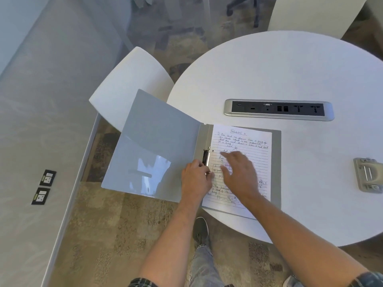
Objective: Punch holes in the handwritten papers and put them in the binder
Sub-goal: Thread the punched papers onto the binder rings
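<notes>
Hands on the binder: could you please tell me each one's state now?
Left hand: fingers curled at the binder clip; grip cannot be told.
Right hand: open, over the handwritten paper.

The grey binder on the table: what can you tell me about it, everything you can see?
The binder is a thin grey folder of glossy, plastic-looking material, lying open at the near left edge of the round white table. Its front cover juts out past the rim over the floor. A black clip mechanism sits at the spine. A lined handwritten sheet lies on the back cover. The left hand is at the clip; the right hand rests on the sheet.
</notes>
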Demonstrator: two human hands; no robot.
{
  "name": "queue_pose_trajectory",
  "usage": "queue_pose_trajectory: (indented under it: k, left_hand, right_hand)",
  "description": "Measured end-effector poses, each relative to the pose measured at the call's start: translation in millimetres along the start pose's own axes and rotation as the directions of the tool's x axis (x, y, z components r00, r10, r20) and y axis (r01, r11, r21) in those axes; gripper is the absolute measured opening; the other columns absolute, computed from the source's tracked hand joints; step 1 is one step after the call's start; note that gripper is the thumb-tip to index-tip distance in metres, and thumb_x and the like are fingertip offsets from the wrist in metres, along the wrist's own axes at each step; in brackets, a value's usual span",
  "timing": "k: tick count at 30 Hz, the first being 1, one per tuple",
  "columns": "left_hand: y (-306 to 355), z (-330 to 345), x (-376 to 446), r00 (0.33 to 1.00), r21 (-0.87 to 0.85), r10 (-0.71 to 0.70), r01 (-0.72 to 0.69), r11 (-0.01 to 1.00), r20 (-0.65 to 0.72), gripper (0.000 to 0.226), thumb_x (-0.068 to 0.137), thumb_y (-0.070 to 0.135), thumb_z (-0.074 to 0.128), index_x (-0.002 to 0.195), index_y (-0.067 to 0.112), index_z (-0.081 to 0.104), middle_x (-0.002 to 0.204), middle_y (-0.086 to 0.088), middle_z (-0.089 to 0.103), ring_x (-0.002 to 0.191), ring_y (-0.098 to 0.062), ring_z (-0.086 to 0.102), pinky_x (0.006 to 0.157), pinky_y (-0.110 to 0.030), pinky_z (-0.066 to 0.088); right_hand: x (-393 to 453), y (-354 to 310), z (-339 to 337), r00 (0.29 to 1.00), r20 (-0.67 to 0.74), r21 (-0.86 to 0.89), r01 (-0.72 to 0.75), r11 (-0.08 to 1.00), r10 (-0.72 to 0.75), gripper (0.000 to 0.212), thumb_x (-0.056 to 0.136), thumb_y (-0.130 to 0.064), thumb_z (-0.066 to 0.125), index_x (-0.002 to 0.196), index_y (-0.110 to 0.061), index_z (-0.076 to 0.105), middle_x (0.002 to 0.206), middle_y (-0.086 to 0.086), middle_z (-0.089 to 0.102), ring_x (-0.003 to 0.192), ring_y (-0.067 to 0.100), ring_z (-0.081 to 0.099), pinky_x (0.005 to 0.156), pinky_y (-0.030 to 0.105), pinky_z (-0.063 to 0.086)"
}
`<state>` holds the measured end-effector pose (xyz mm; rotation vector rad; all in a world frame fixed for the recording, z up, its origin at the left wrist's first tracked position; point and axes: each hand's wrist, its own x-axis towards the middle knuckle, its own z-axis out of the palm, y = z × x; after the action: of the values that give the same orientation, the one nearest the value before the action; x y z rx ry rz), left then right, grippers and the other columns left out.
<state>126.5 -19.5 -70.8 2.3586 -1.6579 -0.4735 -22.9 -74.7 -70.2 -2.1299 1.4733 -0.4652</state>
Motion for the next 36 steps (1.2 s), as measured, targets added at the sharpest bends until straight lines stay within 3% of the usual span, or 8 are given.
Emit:
queue_pose_trajectory:
  k: [2,7,11,15,18,21,26,36]
  left_hand:
    - [0,1,0,1.000,0.004,-0.005,0.005,1.000,-0.023,0.020,0.092,0.033,0.069,0.097,0.017,0.080,0.106,0.000,0.064,0.101,-0.023,0.060,0.089,-0.037,0.047]
    - [2,1,0,0.999,0.019,-0.005,0.005,1.000,-0.032,0.019,0.093,0.032,0.069,0.100,0.018,0.079,0.110,0.000,0.064,0.107,-0.023,0.058,0.094,-0.037,0.043]
    - [5,-2,7,1.000,-0.031,0.005,-0.006,1.000,-0.029,0.026,0.093,0.041,0.066,0.107,0.022,0.076,0.110,0.003,0.065,0.106,-0.019,0.058,0.094,-0.038,0.045]
    - [17,-9,29,0.994,-0.208,-0.110,0.106,0.972,-0.010,0.023,0.094,0.038,0.065,0.107,0.021,0.073,0.101,0.002,0.074,0.092,-0.021,0.067,0.083,-0.038,0.057]
    - [27,-15,45,0.950,-0.477,-0.297,0.305,0.824,0.095,0.022,0.093,0.031,0.072,0.112,0.022,0.070,0.098,0.009,0.072,0.088,-0.012,0.068,0.074,-0.027,0.057]
    - [33,-14,57,0.919,-0.574,-0.372,0.376,0.727,0.130,0.019,0.088,0.024,0.079,0.103,0.018,0.070,0.091,0.008,0.070,0.082,-0.013,0.069,0.062,-0.021,0.051]
    - [33,-6,66,0.890,-0.636,-0.420,0.431,0.641,0.180,0.010,0.085,0.015,0.081,0.094,0.016,0.077,0.087,0.004,0.077,0.083,-0.016,0.075,0.080,-0.034,0.063]
    - [28,-1,70,0.832,-0.721,-0.504,0.494,0.485,0.231,0.010,0.085,0.015,0.079,0.077,0.019,0.075,0.082,-0.003,0.079,0.082,-0.026,0.078,0.078,-0.042,0.065]
  right_hand:
    - [14,-9,12,0.985,0.105,-0.084,0.143,0.986,-0.134,0.046,0.092,-0.020,0.069,0.138,-0.021,0.063,0.136,0.002,0.063,0.121,0.028,0.059,0.096,0.044,0.049]
    - [42,-10,17,0.946,0.238,-0.297,0.289,0.910,-0.222,0.045,0.098,-0.028,0.060,0.142,-0.022,0.058,0.153,0.007,0.050,0.134,0.032,0.052,0.101,0.048,0.046]
    - [50,-3,11,0.963,0.197,-0.228,0.230,0.946,-0.187,0.056,0.099,-0.029,0.060,0.152,-0.020,0.045,0.152,0.004,0.051,0.134,0.028,0.051,0.104,0.045,0.046]
    - [46,13,6,0.976,0.144,-0.157,0.187,0.970,-0.165,0.048,0.100,-0.030,0.059,0.146,-0.017,0.054,0.152,0.003,0.053,0.137,0.027,0.049,0.110,0.044,0.041]
    - [36,30,2,0.997,0.038,-0.102,0.074,0.992,-0.071,0.043,0.100,-0.033,0.062,0.140,-0.018,0.060,0.147,0.001,0.057,0.136,0.023,0.050,0.112,0.043,0.038]
    - [19,55,-4,0.999,-0.033,-0.021,-0.038,0.999,0.037,0.042,0.098,-0.037,0.064,0.137,-0.021,0.063,0.142,-0.002,0.061,0.134,0.020,0.052,0.112,0.042,0.037]
    - [-14,95,-10,0.998,-0.046,-0.022,-0.036,0.999,0.035,0.047,0.094,-0.047,0.067,0.137,-0.028,0.061,0.144,-0.008,0.059,0.133,0.017,0.051,0.113,0.038,0.031]
    - [-34,116,-12,1.000,-0.003,0.039,0.010,0.999,-0.010,0.072,0.092,-0.055,0.057,0.155,-0.028,0.037,0.163,-0.008,0.035,0.148,0.019,0.035,0.118,0.039,0.022]
